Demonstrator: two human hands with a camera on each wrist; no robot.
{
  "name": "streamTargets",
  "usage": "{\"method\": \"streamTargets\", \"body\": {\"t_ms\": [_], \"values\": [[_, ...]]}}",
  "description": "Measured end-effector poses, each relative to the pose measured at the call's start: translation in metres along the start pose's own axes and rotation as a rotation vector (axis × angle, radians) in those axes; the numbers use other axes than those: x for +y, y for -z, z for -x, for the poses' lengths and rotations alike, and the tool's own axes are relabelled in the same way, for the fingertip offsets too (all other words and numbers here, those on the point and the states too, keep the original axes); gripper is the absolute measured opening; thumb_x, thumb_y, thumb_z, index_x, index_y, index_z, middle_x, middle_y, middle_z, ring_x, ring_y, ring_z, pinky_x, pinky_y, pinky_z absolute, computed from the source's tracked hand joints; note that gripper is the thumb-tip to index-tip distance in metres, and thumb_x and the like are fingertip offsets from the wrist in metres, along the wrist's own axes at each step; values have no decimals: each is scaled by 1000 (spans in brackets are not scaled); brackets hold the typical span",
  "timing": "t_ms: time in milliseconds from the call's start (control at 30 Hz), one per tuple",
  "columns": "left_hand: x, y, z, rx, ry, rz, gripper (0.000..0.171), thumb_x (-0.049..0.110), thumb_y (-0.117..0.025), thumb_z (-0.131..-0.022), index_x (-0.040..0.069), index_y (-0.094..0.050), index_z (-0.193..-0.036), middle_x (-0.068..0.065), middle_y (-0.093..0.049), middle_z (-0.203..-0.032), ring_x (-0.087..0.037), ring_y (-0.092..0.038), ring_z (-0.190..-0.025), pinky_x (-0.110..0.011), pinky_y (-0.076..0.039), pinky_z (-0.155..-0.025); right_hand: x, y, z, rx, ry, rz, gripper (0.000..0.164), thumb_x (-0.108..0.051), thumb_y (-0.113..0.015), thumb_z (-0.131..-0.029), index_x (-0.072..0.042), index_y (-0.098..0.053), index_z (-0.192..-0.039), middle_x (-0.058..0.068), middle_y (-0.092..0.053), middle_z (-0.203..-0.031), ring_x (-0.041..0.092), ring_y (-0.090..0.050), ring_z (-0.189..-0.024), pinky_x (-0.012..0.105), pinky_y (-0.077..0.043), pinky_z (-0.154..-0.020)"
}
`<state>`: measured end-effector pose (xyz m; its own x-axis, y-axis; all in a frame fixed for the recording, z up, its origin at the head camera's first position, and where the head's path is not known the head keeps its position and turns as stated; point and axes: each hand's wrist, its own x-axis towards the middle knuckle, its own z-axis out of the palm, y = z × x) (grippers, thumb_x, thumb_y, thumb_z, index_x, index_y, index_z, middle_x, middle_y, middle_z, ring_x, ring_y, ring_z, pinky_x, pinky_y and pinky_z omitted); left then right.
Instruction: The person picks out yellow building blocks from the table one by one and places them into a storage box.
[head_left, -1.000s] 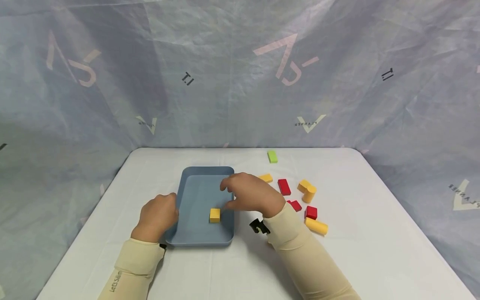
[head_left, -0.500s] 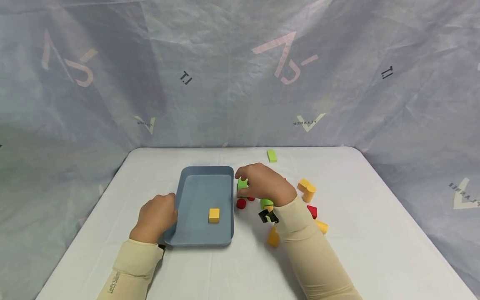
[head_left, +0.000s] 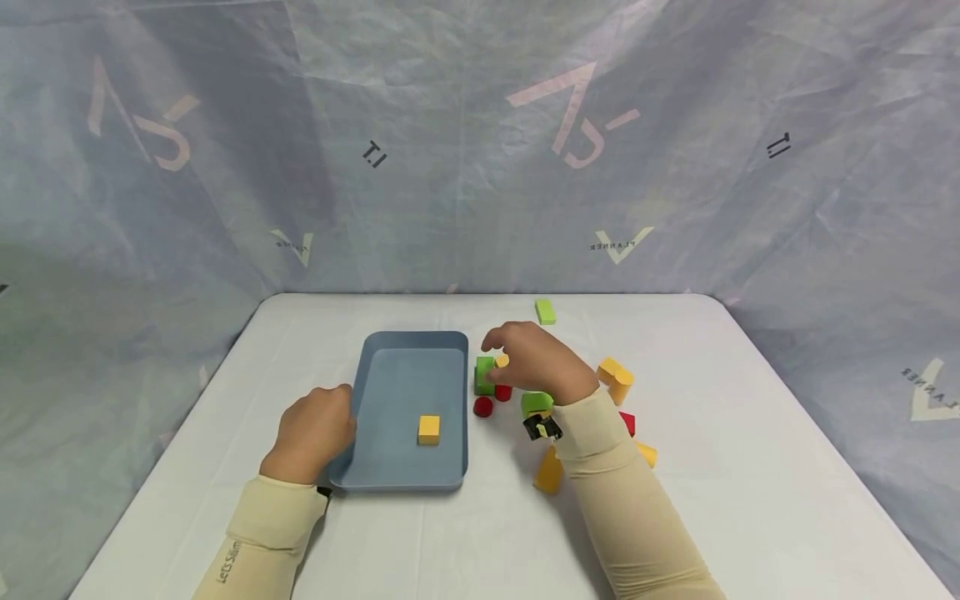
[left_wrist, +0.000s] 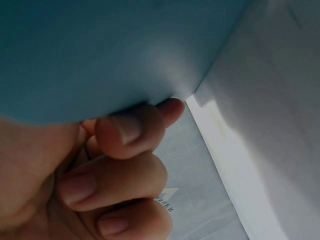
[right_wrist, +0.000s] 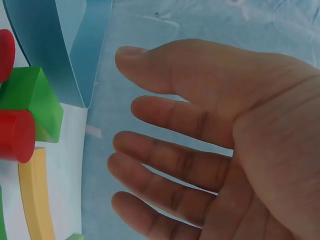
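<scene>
A blue-grey tray (head_left: 397, 383) lies on the table with one yellow block (head_left: 429, 430) in its lower right part. My left hand (head_left: 312, 433) grips the tray's left side; in the left wrist view its fingers (left_wrist: 117, 175) curl at the tray's blue wall (left_wrist: 90, 60). My right hand (head_left: 542, 360) hovers right of the tray, holding nothing. Its fingers (right_wrist: 160, 172) are spread and gently bent in the right wrist view. Below and left of it are a green block (head_left: 484, 377), a red cylinder (head_left: 503, 392) and another round red piece (head_left: 483, 407).
Several more blocks lie on the white table (head_left: 420, 542): a light green one (head_left: 545, 312) at the back, yellow pieces (head_left: 619, 386) to the right, a green one (head_left: 536, 404) near the right wrist, and a yellow one (head_left: 549, 472) nearer. The right forearm partly hides others.
My right hand has moved right, from over the tray's right edge to over the loose blocks, uncovering the green and red pieces. The left hand and tray stay put.
</scene>
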<state>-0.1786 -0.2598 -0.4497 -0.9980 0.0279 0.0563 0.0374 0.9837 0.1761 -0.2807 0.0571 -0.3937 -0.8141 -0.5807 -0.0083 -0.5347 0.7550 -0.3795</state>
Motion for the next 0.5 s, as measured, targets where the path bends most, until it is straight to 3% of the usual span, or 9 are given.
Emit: {"method": "streamTargets", "body": {"t_ms": [500], "values": [[1, 1, 1, -9, 6, 4, 9, 2, -64, -90, -4, -66, -97, -12, -63, -69, -21, -53, -56, -38, -43, -49, 5, 2, 1, 8, 14, -8, 39, -24, -78, -91, -10, -72, -127, 6, -71, -129, 24, -63, -120, 42, -51, -104]]}}
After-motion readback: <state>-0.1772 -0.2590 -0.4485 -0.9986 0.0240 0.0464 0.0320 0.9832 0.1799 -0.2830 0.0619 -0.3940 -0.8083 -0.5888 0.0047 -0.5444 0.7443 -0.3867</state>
